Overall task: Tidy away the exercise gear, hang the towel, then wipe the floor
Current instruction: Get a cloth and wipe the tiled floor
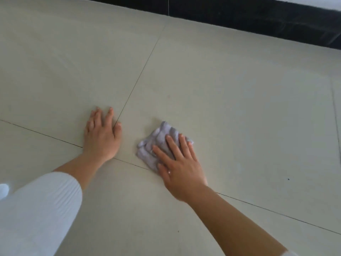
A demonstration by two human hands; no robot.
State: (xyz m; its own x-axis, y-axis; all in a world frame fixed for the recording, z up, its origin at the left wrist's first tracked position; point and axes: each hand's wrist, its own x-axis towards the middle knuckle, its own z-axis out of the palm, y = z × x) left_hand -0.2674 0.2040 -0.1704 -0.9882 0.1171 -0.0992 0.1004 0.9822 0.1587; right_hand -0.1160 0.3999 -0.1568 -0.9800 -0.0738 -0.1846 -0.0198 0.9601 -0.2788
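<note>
1. Our left hand (102,134) rests flat on the floor (230,93), at about eight o'clock from the middle of the view.
2. Our right hand (180,163) lies at four o'clock from the left one, apart from it, its straight fingers pressing on the cloth (158,143).
3. The cloth lies on the floor between our hands, reaching out at eleven o'clock from the right hand.
4. One tile joint (140,76) runs from our left thumb toward one o'clock.
5. A second joint (276,213) passes under both wrists, from nine toward four o'clock.
6. The skirting board (258,19) borders the floor from twelve to two o'clock.
7. Our left sleeve (36,209) fills the seven o'clock corner.
</note>
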